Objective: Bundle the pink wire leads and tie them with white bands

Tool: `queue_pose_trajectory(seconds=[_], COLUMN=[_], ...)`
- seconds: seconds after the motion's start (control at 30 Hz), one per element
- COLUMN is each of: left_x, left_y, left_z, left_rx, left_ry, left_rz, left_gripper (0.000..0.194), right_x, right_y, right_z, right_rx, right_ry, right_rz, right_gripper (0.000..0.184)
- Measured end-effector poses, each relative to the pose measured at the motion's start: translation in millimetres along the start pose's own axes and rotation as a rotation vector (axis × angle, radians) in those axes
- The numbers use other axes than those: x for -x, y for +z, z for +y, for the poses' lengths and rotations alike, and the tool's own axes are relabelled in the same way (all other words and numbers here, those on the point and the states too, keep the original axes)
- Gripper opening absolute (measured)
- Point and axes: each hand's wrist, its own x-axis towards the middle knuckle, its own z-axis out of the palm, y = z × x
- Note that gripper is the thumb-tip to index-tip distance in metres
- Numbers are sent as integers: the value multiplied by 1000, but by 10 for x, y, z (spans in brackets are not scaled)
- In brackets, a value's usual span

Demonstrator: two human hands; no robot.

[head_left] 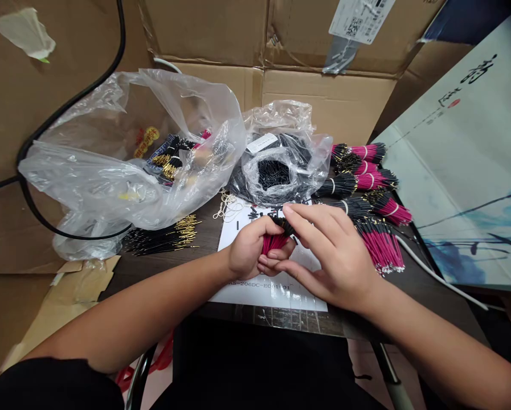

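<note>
Two hands close together above printed white sheet (272, 296) on dark tabletop (210, 233). Left hand (249, 247): fingers clenched round magenta-and-black wire bundle (274, 244). Right hand (338, 250): fingers extended alongside bundle's dark end; cannot tell whether pinching anything. Beyond, plastic bag (309, 171) with small black tubes (273, 175); rightward, tied wire bundles (372, 180).

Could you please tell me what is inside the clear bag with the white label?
The bag holds many small black pieces, heaped and visible through its opening. What lies beneath their top layer is covered and cannot be seen.
</note>
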Motion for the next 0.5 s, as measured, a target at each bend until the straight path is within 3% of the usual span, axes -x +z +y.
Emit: queue_pose_trajectory(seconds=[0.2,0.5], left_x=[-12,-20], left_y=[12,32], left_z=[3,-42], left_rx=[63,83], left_ry=[14,40], left_rz=[33,4], left_gripper=[40,31], right_x=[119,190], right_y=[215,310], right_z=[-41,-19], right_rx=[-15,-39], right_ry=[-41,-58], right_rz=[12,89], right_gripper=[108,117])
